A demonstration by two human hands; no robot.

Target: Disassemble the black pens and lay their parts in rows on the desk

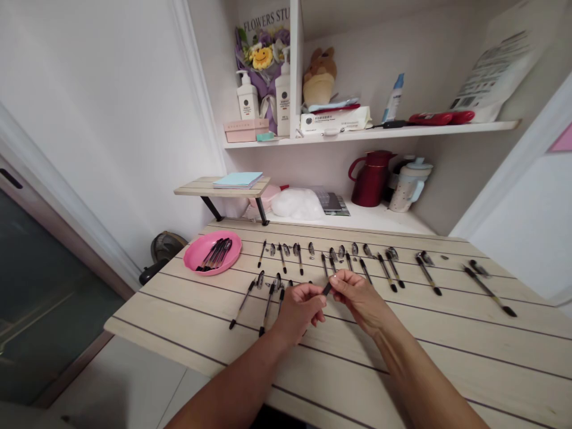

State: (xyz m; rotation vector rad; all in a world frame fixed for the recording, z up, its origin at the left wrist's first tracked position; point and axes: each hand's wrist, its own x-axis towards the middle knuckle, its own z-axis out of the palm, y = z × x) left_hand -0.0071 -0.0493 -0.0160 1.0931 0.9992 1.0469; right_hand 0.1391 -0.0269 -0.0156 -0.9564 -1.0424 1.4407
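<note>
Both my hands meet above the middle of a pale wooden table. My left hand and my right hand are both closed in a pinch on one small black pen held between them. Several black pens with their caps beside them lie in a back row beyond my hands. A shorter front row of pens lies left of my left hand. A pink plate at the table's left holds several more pens.
A small raised shelf with a blue notepad stands at the back left. Behind the table are a red jug, a white cup and a plastic bag. Bottles and boxes fill the upper shelf.
</note>
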